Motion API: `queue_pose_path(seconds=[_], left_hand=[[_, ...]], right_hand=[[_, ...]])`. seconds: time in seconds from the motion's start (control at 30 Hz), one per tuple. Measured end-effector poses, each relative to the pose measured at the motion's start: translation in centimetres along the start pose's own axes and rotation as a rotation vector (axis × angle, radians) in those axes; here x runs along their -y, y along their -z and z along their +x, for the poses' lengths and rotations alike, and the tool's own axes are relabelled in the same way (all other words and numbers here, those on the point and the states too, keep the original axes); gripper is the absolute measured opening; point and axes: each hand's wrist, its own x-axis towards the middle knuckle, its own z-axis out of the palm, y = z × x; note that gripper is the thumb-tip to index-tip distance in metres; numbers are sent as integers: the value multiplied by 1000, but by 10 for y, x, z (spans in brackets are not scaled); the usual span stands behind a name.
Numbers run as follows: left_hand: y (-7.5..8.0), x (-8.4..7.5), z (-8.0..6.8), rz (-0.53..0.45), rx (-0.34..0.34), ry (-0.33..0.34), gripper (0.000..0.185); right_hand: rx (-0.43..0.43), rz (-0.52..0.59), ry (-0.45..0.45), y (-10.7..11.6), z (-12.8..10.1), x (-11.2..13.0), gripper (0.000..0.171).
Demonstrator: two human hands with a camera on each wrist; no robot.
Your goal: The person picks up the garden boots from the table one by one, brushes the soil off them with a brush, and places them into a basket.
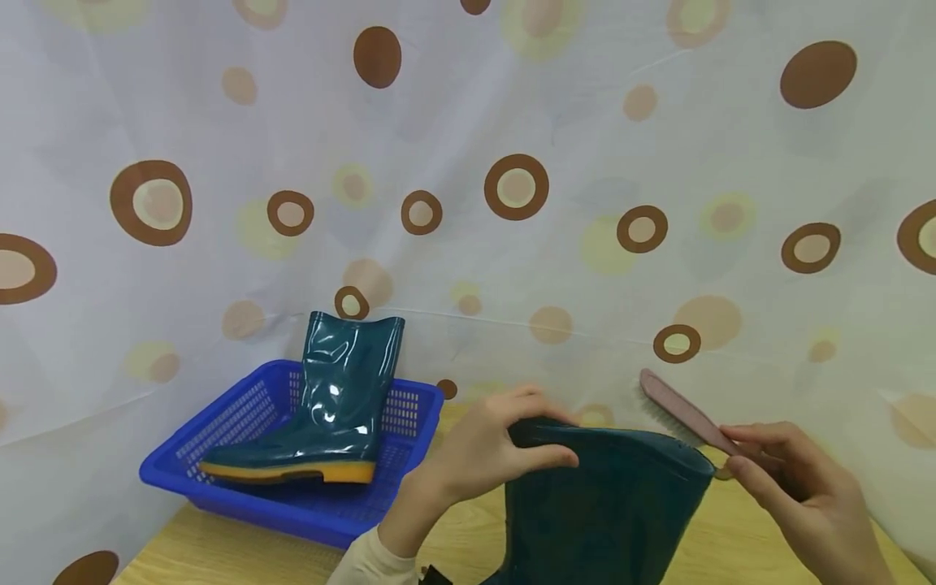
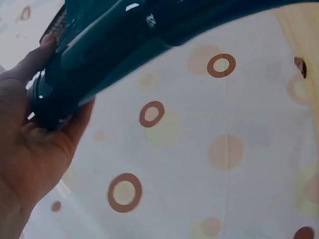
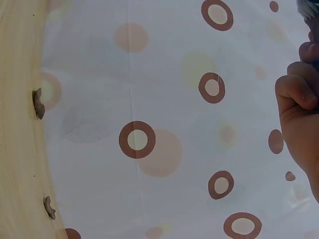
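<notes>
A dark green rubber boot (image 1: 600,512) stands upright at the front of the wooden table (image 1: 241,556). My left hand (image 1: 483,451) grips its top rim, thumb across the front; the left wrist view shows the boot (image 2: 99,45) held in that left hand (image 2: 35,144). My right hand (image 1: 790,479) holds a pink brush (image 1: 683,416) by its handle, bristles down, just behind the boot's right rim. In the right wrist view my right hand (image 3: 299,114) has curled fingers. A second green boot (image 1: 322,406) with a yellow sole lies in a blue basket (image 1: 219,479).
A white curtain (image 1: 512,122) with brown and yellow rings hangs close behind the table and fills both wrist views. The blue basket sits at the left of the tabletop. Small dark bits (image 3: 38,103) lie on the wood near the curtain.
</notes>
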Motion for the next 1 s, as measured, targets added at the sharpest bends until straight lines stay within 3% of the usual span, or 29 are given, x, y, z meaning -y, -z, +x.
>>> queue_pose_path(seconds=[0.13,0.2,0.27,0.5,0.7,1.0], left_hand=[[6,8,-8,-268,9,216,44],[8,11,-10,-362,8,297,50],[9,14,-11,-412,8,335,53],[4,18,-11,-359,-51,259,38],[1,20,-11,-308,-69,220,32],[1,22,-12,-307,-71,216,32]], right_hand=[[13,59,47,0,0,3,34],[24,102,73,1,1,5,35],[36,109,89,1,0,8,37],[96,-29,128,-7,1,12,41],[145,-33,183,-11,3,10,46],[215,-29,130,-15,0,-1,40]])
